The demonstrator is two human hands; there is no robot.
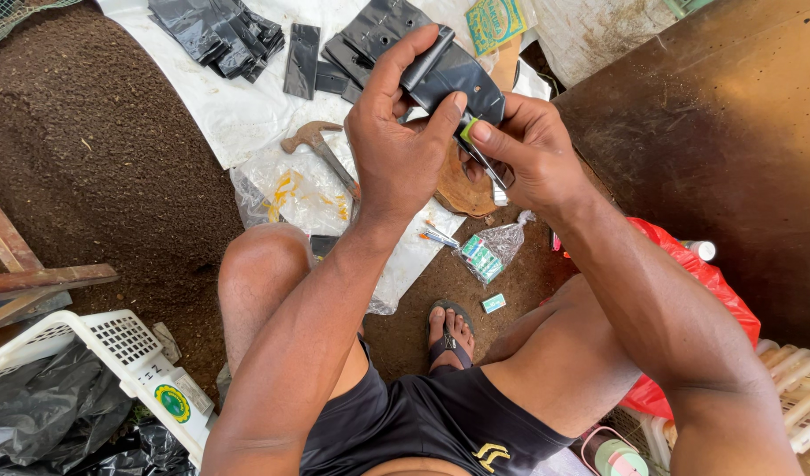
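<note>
My left hand (400,132) grips a folded black plastic bag (449,79), fingers curled over its top edge and thumb pressed on its face. My right hand (528,154) pinches a small stapler-like tool with a green tip (475,141) against the lower edge of the same bag. Both hands are held above a round wooden block (462,189) that lies on a white sheet (237,115).
More black bags (220,35) lie piled on the sheet. A claw hammer (321,145) rests beside a clear plastic bag (303,189). A small packet with green boxes (493,251) lies on the soil. There is a white crate (114,348) at lower left and a red bag (687,264) at right.
</note>
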